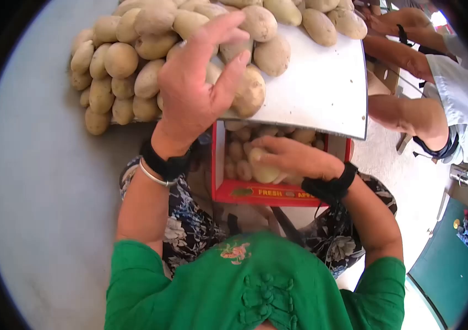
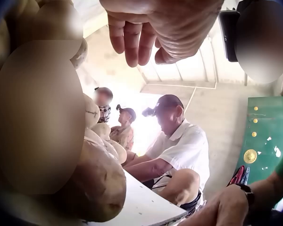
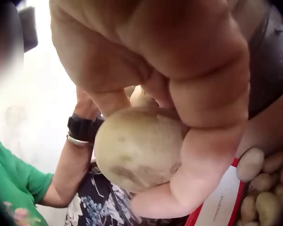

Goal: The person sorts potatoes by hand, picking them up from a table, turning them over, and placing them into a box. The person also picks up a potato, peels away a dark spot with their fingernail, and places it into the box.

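My left hand (image 1: 195, 82) hovers at the near side of a potato pile (image 1: 121, 60) on the table, its thumb and fingers spread apart. A single potato (image 1: 249, 93) lies just beyond its thumb. In the left wrist view, the fingers of that hand (image 2: 165, 33) hang loosely with nothing in them. Down over a red cardboard box (image 1: 234, 193), my right hand (image 1: 300, 158) grips a large potato (image 3: 137, 148). The right wrist view shows its fingers (image 3: 203, 146) curled round the potato's side and underneath. More potatoes (image 1: 238, 149) lie inside the box.
The white tabletop (image 1: 316, 82) ends right above the box, with a dark edge overhanging it. Several potatoes (image 1: 319, 26) sit at the far right of the pile. Other people (image 2: 179, 136) sit along the table to the right. A green door (image 2: 266, 141) stands behind.
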Tool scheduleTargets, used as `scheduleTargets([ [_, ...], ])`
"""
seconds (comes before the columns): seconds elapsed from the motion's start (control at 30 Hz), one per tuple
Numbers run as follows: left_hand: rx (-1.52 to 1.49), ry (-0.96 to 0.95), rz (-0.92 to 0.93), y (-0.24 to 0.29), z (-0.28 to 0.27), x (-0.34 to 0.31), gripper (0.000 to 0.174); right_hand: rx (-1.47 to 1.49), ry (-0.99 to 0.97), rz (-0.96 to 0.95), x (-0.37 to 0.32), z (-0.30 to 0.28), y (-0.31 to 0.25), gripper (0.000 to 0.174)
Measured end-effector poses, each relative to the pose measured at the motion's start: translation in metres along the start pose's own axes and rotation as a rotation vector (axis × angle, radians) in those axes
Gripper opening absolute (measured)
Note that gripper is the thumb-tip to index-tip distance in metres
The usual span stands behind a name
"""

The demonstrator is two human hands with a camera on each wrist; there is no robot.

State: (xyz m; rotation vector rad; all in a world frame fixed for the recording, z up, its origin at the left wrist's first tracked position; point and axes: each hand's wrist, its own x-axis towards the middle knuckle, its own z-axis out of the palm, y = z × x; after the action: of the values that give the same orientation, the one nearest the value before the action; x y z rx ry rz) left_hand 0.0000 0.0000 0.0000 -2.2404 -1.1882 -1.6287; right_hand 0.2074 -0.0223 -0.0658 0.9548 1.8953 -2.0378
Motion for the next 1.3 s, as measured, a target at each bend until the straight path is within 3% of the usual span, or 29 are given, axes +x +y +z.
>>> scheduleTargets([
  [0.07, 0.035, 0.028, 0.046, -0.002, 0.002, 0.001, 0.035, 0.161, 0.138, -0.089, 0.0, 0.001, 0.001, 0.039],
  [0.17, 0.039, 0.08, -0.055, 0.0, -0.005, 0.003, 0.033, 0.249, 0.009, -0.014, -0.006, 0.004, -0.01, 0.037],
  [0.3, 0.102, 0.119, -0.158, -0.011, -0.007, 0.004, 0.03, 0.363, -0.051, -0.11, -0.007, -0.003, -0.016, 0.031],
  [0.6, 0.103, -0.131, -0.19, -0.014, 0.002, 0.008, 0.038, 0.367, -0.061, -0.166, -0.008, -0.011, -0.026, 0.024],
  [0.67, 0.025, -0.26, -0.244, -0.021, 0.012, 0.015, 0.041, 0.367, -0.073, -0.152, -0.015, -0.015, -0.035, 0.023],
  [0.73, 0.026, -0.307, -0.25, -0.03, 0.026, 0.021, 0.044, 0.318, -0.1, -0.004, -0.024, -0.023, -0.056, 0.022],
  [0.77, 0.033, -0.35, -0.244, -0.034, 0.031, 0.022, 0.046, 0.385, -0.059, -0.072, -0.012, -0.02, -0.028, 0.023],
  [0.93, 0.107, -0.539, -0.345, -0.05, 0.048, 0.012, 0.051, 0.559, 0.244, -0.251, -0.028, -0.046, -0.041, 0.025],
  [1.13, 0.294, -0.65, -0.252, -0.055, 0.05, 0.008, 0.056, 0.75, 0.51, -0.373, -0.045, -0.075, -0.041, 0.023],
  [1.3, 0.424, -0.653, -0.246, -0.055, 0.054, 0.011, 0.055, 0.763, 0.5, -0.428, -0.049, -0.085, -0.037, 0.027],
])
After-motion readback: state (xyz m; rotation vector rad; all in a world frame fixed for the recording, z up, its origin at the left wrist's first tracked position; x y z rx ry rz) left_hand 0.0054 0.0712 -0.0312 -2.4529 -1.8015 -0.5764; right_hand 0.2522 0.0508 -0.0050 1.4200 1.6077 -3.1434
